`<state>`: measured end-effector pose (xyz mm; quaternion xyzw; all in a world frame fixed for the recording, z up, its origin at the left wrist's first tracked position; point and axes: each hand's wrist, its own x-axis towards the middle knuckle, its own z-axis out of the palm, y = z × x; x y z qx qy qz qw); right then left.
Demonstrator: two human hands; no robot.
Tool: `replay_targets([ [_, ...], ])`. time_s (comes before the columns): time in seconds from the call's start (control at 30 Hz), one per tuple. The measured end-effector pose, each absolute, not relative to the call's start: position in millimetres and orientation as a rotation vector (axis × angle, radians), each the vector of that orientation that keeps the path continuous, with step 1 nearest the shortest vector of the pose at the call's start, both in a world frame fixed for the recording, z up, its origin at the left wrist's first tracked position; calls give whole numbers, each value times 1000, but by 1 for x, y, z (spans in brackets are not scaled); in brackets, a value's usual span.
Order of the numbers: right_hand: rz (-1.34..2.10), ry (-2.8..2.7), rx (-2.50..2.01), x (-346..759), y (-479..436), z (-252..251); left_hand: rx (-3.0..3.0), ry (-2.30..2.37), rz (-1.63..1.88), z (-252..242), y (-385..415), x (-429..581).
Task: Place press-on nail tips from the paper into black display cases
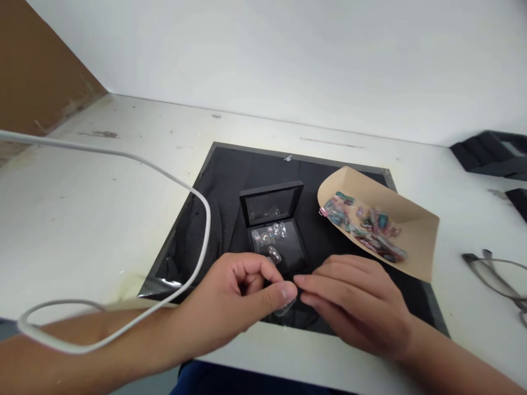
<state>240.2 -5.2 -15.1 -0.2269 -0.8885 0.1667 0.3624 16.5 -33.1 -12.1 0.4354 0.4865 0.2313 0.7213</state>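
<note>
My left hand (242, 299) is pinched, thumb against bent index finger. A small glossy piece (285, 309), which looks like a press-on nail, shows under the thumb tip, mostly hidden. Close beside it, my right hand (362, 304) has its thumb and fingers drawn together; whatever they hold is hidden. Just beyond the hands stands a black flip-lid case (294, 249) with its lid raised. Several decorated press-on nails (275, 254) lie in the case, most in a row near the hinge and one closer to my left hand.
A tan paper tray (415, 247) with several small wrapped nails (379, 227) rests on the right of the black mat (263, 159). A white cable (208, 219) loops over my left forearm. Glasses (500, 280) and black cases (489, 153) lie at far right.
</note>
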Motion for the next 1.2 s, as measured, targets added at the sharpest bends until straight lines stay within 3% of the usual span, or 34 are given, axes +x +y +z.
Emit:
replay_targets([
  [0.17, 539, -2253, -668, 238, 5, -26, 1087, 1069, 534, -14, -28, 19],
  [0.57, 505, -2711, -622, 230, -22, -24, 1480, 898, 1033, -15, -34, 2],
  [1.2, 437, -2785, -537, 220, -30, -27, 1518, 586, 1389, -21, -35, 9],
])
